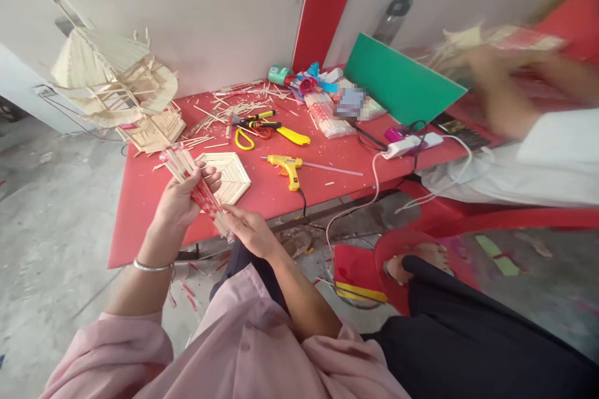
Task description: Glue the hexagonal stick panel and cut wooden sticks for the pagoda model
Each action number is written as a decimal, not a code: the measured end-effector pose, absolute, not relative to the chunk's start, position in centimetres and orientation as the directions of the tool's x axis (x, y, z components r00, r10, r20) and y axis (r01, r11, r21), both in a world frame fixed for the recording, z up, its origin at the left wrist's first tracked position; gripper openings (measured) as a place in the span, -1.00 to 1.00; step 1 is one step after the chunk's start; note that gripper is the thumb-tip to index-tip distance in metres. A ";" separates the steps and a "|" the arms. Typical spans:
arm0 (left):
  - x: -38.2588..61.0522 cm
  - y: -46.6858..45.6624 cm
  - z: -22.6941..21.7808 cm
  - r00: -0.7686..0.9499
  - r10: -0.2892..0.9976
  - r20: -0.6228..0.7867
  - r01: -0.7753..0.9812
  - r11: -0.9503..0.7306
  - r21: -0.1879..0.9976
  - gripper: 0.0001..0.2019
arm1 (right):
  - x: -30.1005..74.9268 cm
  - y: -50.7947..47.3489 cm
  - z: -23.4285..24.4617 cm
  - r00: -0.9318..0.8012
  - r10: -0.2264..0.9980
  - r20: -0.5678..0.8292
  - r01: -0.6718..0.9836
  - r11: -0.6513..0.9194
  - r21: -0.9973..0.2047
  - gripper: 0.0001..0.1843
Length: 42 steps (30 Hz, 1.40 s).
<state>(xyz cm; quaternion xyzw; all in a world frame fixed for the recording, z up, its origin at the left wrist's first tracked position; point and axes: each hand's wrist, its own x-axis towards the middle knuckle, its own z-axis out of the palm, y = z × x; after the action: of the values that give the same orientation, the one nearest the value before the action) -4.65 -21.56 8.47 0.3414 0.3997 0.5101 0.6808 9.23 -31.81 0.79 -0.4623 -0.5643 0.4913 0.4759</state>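
A plastic-wrapped packet of wooden sticks (202, 190) with red print is held slantwise above the table's near edge. My left hand (182, 196) is closed around its upper middle, thumb across the front. At the lower end, the fingers of my right hand (250, 230) pinch the wrapper. Beneath the packet lies a hexagonal panel of glued sticks (236, 176), partly covered by my left hand. A yellow glue gun (289, 169) rests to the right of the panel, a clear glue stick at its back. Yellow-and-black pliers (257, 123) lie behind it.
A stick-built model with a roof (116, 84) stands at the table's left end. Loose sticks (238, 106) litter the back. Stick packets (327, 115), a green board (402, 81) and a power strip (412, 144) are to the right, near a co-worker's blurred arms (505, 90).
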 end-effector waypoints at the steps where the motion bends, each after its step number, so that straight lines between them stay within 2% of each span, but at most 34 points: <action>1: -4.1 -21.7 8.4 0.161 0.968 -0.191 -0.450 0.245 0.859 -0.90 | 8.9 -31.9 0.8 -0.112 0.993 0.038 0.021 0.041 -0.999 -0.56; 7: -2.6 -21.9 7.7 0.164 0.972 -0.167 -0.494 0.227 0.839 -0.74 | 8.0 -31.7 0.5 0.000 0.999 -0.044 -0.022 -0.044 -0.999 -0.50; 12: -3.3 -21.9 7.5 0.153 0.974 -0.170 -0.474 0.223 0.852 -0.74 | 8.9 -31.5 0.5 0.021 0.999 0.041 0.052 0.040 -0.998 -0.58; 16: -3.9 -21.8 7.2 0.155 0.977 -0.145 -0.491 0.203 0.847 -0.67 | 9.4 -31.4 1.0 0.076 0.996 0.049 0.054 0.045 -0.998 -0.63; 19: -4.0 -21.7 6.9 0.168 0.973 -0.158 -0.497 0.222 0.839 -0.72 | 9.3 -31.4 1.2 0.135 0.991 -0.015 0.003 -0.016 -1.000 -0.62; 22: -4.0 -21.5 6.7 0.155 0.972 -0.177 -0.487 0.231 0.842 -0.75 | 9.1 -31.3 1.1 0.119 0.989 -0.088 -0.069 -0.080 -0.994 -0.54; 25: -4.0 -21.4 6.8 0.125 0.978 -0.166 -0.442 0.204 0.873 -0.71 | 9.1 -31.3 0.8 0.105 0.992 -0.067 -0.121 -0.054 -0.991 -0.49; 30: -4.0 -21.5 6.8 -0.022 0.993 -0.116 -0.369 0.100 0.924 -0.65 | 8.7 -31.2 0.9 0.162 0.986 -0.028 -0.181 0.002 -0.984 -0.52; 34: -3.8 -21.6 7.0 -0.105 0.989 -0.105 -0.362 0.060 0.930 -0.63 | 8.0 -31.3 1.0 0.127 0.992 -0.021 -0.167 0.000 -0.986 -0.50; 38: -4.0 -21.1 8.1 -0.134 0.985 -0.113 -0.410 0.049 0.911 -0.59 | 7.5 -31.4 0.5 0.117 0.993 -0.031 -0.169 -0.011 -0.986 -0.51; 42: -4.1 -21.0 8.6 -0.141 0.988 -0.064 -0.417 -0.001 0.909 -0.61 | 7.0 -31.7 0.2 0.136 0.990 -0.027 -0.172 -0.003 -0.985 -0.46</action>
<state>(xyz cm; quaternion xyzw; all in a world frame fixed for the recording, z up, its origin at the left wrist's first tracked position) -4.06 -21.01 8.59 0.3345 0.4269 0.6233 0.5634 7.01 -31.69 0.22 -0.4923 -0.4158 0.5090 0.5706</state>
